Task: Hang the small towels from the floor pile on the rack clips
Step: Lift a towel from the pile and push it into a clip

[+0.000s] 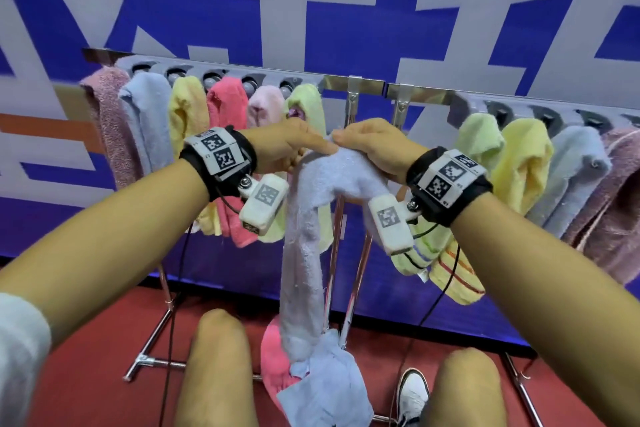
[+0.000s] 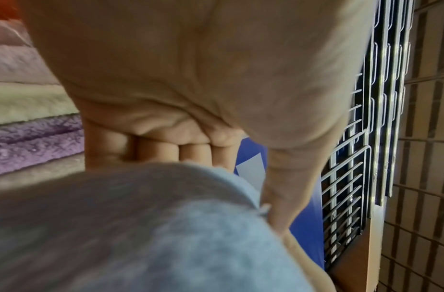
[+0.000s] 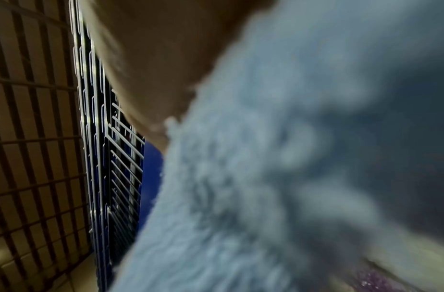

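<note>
A light blue towel (image 1: 311,218) hangs from both my hands in front of the rack's middle gap. My left hand (image 1: 294,146) grips its top edge with curled fingers and the thumb (image 2: 283,193) pressed against the cloth (image 2: 166,227). My right hand (image 1: 367,142) holds the same top edge beside it; in the right wrist view the blue towel (image 3: 266,177) fills the frame and hides the fingers. The towel's lower end reaches the floor pile, where another blue towel (image 1: 329,388) and a pink towel (image 1: 273,354) lie. The clip rail (image 1: 221,73) on the left carries several hung towels.
A second clip rail (image 1: 540,111) on the right holds green, yellow, blue and mauve towels. Metal rack legs (image 1: 353,288) stand on the red floor (image 1: 86,374) behind the pile. My knees and a white shoe (image 1: 412,395) are below. A blue and white banner (image 1: 311,10) forms the backdrop.
</note>
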The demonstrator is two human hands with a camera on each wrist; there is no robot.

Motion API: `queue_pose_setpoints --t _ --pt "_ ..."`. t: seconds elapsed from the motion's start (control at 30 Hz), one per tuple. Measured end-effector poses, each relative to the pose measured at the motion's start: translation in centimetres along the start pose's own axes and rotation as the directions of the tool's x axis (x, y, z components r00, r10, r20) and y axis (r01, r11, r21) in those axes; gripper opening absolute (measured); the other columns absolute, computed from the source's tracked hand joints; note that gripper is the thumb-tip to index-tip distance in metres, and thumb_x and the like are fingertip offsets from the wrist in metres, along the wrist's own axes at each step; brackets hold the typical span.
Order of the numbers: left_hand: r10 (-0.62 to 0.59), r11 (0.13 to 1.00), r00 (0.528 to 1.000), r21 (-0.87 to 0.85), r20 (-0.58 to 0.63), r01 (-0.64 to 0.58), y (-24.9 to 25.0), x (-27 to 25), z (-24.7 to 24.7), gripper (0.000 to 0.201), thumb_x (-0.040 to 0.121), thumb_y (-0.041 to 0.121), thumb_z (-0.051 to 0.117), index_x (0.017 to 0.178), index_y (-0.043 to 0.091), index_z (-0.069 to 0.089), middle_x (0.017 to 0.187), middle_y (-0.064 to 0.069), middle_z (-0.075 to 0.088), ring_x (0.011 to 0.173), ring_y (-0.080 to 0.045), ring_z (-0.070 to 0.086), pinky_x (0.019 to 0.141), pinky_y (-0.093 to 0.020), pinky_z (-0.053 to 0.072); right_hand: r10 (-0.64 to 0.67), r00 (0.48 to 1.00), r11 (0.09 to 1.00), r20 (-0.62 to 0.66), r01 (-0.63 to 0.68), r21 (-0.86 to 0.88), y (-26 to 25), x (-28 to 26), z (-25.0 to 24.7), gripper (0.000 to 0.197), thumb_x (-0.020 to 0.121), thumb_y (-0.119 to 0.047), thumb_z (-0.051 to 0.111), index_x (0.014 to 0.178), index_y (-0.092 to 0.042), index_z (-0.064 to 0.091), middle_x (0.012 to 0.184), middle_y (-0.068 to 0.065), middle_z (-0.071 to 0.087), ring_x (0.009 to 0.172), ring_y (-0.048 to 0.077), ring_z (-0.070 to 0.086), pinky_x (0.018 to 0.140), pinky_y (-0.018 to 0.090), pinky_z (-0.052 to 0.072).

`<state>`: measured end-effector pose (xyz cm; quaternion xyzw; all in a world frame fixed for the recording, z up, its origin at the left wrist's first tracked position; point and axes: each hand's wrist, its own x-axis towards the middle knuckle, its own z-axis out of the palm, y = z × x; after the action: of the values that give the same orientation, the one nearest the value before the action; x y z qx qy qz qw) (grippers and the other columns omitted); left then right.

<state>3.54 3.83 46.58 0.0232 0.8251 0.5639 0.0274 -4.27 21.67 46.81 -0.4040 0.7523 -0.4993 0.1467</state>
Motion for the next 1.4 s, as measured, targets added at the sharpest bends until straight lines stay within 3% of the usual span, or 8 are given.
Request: queue_pose_setpoints --t 0.3,0.43,0.67,0.8,0.9,1.03,1.27,1.4 --pt "0.098 0.967 0.995 -0.233 -0.017 -0.099 1.8 -0.3 1.7 0.071 0.102 0.007 0.037 0.035 0.011 0.059 0.035 0.005 0.049 0.034 -0.001 0.048 0.041 -0.013 0.039 0.071 0.961 0.961 -0.266 0.006 0.277 0.5 -2.1 -4.4 0.028 0.096 -0.024 0.057 0.1 0.001 0.069 0.094 0.012 0.071 0.086 0.022 0.067 0.08 0.035 0.052" --pt "0.158 0.952 0.987 -0.263 -0.018 -0.157 3.2 1.2 2.8 0.04 0.099 0.011 0.046 0.063 0.006 0.062 0.054 0.002 0.061 0.049 -0.008 0.058 0.052 -0.014 0.046 0.089 0.994 0.959 -0.066 -0.068 0.275 0.1 -2.3 -3.3 0.017 0.081 -0.03 0.06 0.077 -0.02 0.073 0.077 0.006 0.067 0.068 0.02 0.062 0.065 0.029 0.049" --pt "0.113 0.969 0.994 -0.222 0.007 -0.109 2.1 2.0 2.4 0.021 0.081 0.022 0.064 0.084 0.002 0.06 0.066 -0.004 0.063 0.057 -0.013 0.06 0.054 -0.022 0.047 0.058 0.997 0.975 -0.046 -0.047 0.215 0.0 -2.8 -3.4 0.031 0.099 -0.013 0.053 0.07 -0.008 0.062 0.062 0.002 0.06 0.055 0.012 0.056 0.054 0.025 0.044" --pt "0.116 0.961 0.992 -0.258 0.054 -0.098 2.4 2.1 2.9 0.039 0.087 0.02 0.064 0.105 -0.014 0.058 0.091 -0.019 0.064 0.075 -0.02 0.063 0.066 -0.027 0.051 0.061 0.998 0.974 -0.023 -0.054 0.218 0.5 -3.3 -4.2 0.03 0.099 -0.023 0.054 0.105 0.006 0.057 0.069 0.002 0.052 0.059 0.013 0.048 0.055 0.024 0.038" --pt "0.099 0.962 0.991 -0.263 0.093 -0.072 3.5 2.9 3.9 0.027 0.092 0.019 0.056 0.1 -0.007 0.063 0.083 -0.015 0.069 0.073 -0.023 0.067 0.066 -0.028 0.054 0.085 0.992 0.966 -0.088 -0.061 0.251 0.5 -4.4 -5.1 0.038 0.099 -0.019 0.052 0.11 0.017 0.054 0.081 0.009 0.06 0.068 0.015 0.056 0.061 0.024 0.047" --pt "0.123 0.964 0.987 -0.248 0.106 -0.094 5.0 4.3 5.8 0.043 0.096 0.013 0.049 0.056 0.01 0.067 0.055 -0.002 0.061 0.049 -0.015 0.058 0.05 -0.02 0.045 0.101 0.984 0.96 -0.144 -0.058 0.275 0.4 -6.1 -7.4 0.022 0.1 -0.009 0.046 0.081 -0.008 0.056 0.071 0.002 0.06 0.06 0.011 0.056 0.056 0.021 0.045" --pt "0.219 0.918 0.975 -0.332 -0.027 -0.215 7.1 7.3 8.7 0.016 0.089 0.007 0.06 0.104 0.002 0.066 0.073 -0.005 0.066 0.055 -0.013 0.062 0.048 -0.017 0.046 0.123 0.949 0.97 -0.291 -0.052 0.239 0.9 -7.6 -11.5 0.021 0.093 -0.001 0.046 0.088 -0.009 0.066 0.093 0.013 0.064 0.088 0.027 0.056 0.077 0.036 0.039" --pt "0.259 0.908 0.966 -0.335 -0.021 -0.251 7.9 8.9 10.0 0.009 0.092 0.003 0.057 0.094 0.008 0.064 0.068 0.0 0.064 0.05 -0.009 0.058 0.042 -0.017 0.043 0.105 0.921 0.953 -0.375 0.015 0.302 1.2 -8.0 -12.9 0.023 0.092 0.004 0.042 0.089 -0.006 0.063 0.09 0.01 0.066 0.086 0.022 0.061 0.077 0.032 0.049"
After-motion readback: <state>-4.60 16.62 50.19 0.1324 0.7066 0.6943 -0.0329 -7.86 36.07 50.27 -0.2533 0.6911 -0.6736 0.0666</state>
